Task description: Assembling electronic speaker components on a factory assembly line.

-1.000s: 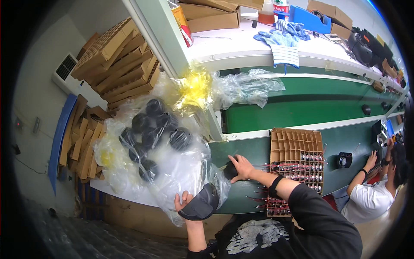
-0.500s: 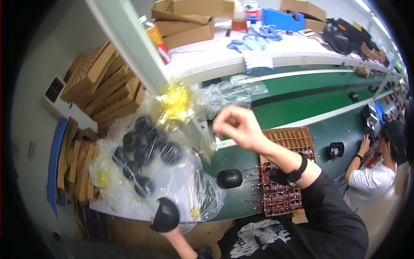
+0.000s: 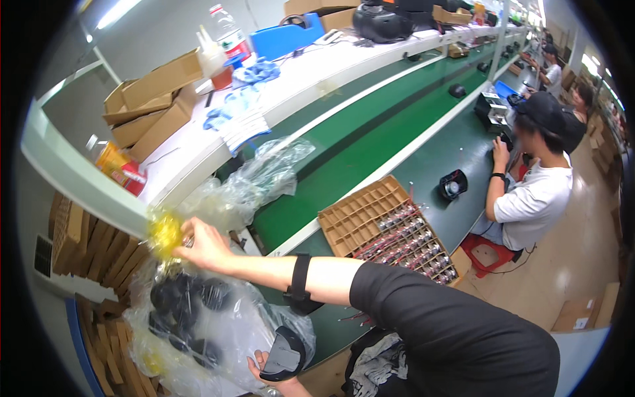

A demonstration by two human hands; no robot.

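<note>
My left hand holds a black rounded plastic housing from below, its grey inner face turned partly upward. My right hand reaches across to a crumpled clump of shiny yellow film by the shelf post. Its thumb and fingers are curled together at the clump's edge; what they pinch, if anything, does not show clearly. Beneath that hand, a large clear plastic bag spreads over the bench end. Several black housings lie in it, partly hidden by the film.
A divided cardboard tray with several wired metal parts sits on the bench, right of my forearm. Beyond runs a green conveyor belt. A white shelf and its post stand close by. A person in a white shirt sits at right.
My right hand has moved left and down to the yellow clump. The housing in my left hand has turned, showing its grey inner face. The head view has swung right.
</note>
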